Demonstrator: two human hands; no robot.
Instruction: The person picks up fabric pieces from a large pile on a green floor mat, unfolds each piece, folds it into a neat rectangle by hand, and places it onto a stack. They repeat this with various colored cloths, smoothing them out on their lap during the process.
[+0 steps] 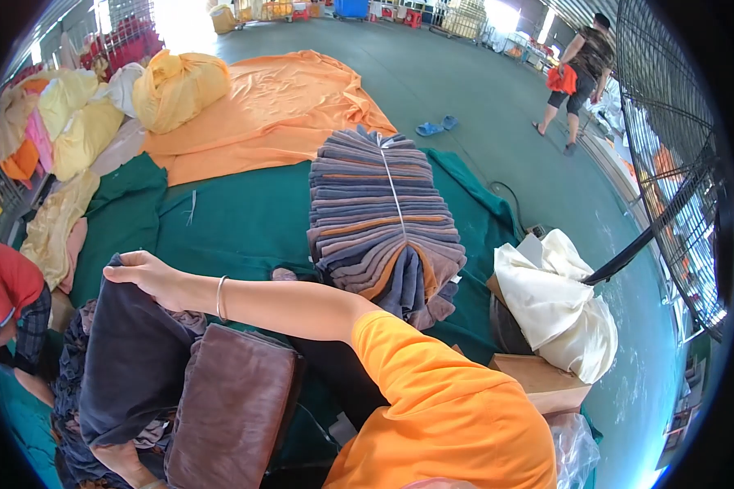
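My right hand, with a bangle at the wrist, reaches far to the left and pinches the top edge of a dark grey cloth, which looks like a towel. The cloth hangs down from it to my left hand, whose fingers are hidden behind the lower edge. A folded stack of brown cloths lies just right of it. Beneath and to the left is a loose heap of dark, crumpled cloths. Beyond my right arm stands a large bundle of folded grey, mauve and brown cloths, tied with white string.
A green sheet and an orange sheet cover the floor. Stuffed cloth sacks lie at back left. A person in red bends at left; another person is at far right. A caged fan and cardboard box stand right.
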